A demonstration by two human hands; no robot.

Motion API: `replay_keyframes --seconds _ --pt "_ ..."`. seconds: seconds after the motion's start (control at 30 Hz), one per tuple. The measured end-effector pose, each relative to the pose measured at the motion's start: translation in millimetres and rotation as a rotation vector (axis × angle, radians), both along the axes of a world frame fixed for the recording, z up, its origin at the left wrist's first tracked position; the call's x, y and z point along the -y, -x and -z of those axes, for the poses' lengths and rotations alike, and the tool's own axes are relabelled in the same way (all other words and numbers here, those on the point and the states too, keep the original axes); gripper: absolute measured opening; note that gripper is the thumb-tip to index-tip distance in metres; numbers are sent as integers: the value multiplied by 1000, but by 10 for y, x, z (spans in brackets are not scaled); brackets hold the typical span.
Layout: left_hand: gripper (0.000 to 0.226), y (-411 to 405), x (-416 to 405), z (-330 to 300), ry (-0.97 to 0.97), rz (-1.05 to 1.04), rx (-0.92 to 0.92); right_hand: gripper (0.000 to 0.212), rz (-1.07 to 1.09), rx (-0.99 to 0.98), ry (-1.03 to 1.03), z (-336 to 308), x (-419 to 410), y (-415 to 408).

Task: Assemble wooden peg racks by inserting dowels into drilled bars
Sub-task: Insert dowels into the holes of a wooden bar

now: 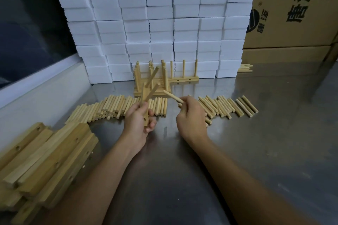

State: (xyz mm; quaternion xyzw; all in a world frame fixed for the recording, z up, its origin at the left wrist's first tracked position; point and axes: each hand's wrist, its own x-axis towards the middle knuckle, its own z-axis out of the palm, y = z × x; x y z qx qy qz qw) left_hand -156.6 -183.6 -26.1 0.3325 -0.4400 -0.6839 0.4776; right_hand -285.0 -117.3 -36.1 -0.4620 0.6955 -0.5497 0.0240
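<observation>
My left hand [137,121] grips a drilled wooden bar [145,104] held upright above the steel table, with two dowels [153,76] stuck in it and slanting up to the right. My right hand [190,115] pinches a single loose dowel [172,96] that points up and left toward the bar, a short gap away from it. Loose dowels lie in rows on the table: one heap [113,106] behind my left hand, another row [228,106] to the right of my right hand.
Finished peg racks [182,78] stand at the back against a wall of white foam blocks [164,23]. A stack of drilled bars [45,160] lies at the front left. Cardboard boxes [292,14] stand at the back right, with a few dowels [245,67] beside them.
</observation>
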Motion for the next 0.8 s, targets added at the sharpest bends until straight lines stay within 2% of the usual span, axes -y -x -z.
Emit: replay_keyframes --seconds 0.07,0.23,0.37,0.6,0.8 --pt "13 -13 -6 9 -10 -2 -27 20 -32 54 48 -5 4 -19" --pt "16 -35 -5 44 -12 -30 -48 56 -2 38 75 6 -35 -38" --pt "17 -48 7 59 -20 -41 -48 67 11 63 68 -8 -41 -37" --pt "16 -64 23 67 -9 -25 -36 50 -180 -223 75 -10 -39 -103" --pt "15 -66 14 44 -41 21 -29 41 -352 -302 53 -4 -49 -144"
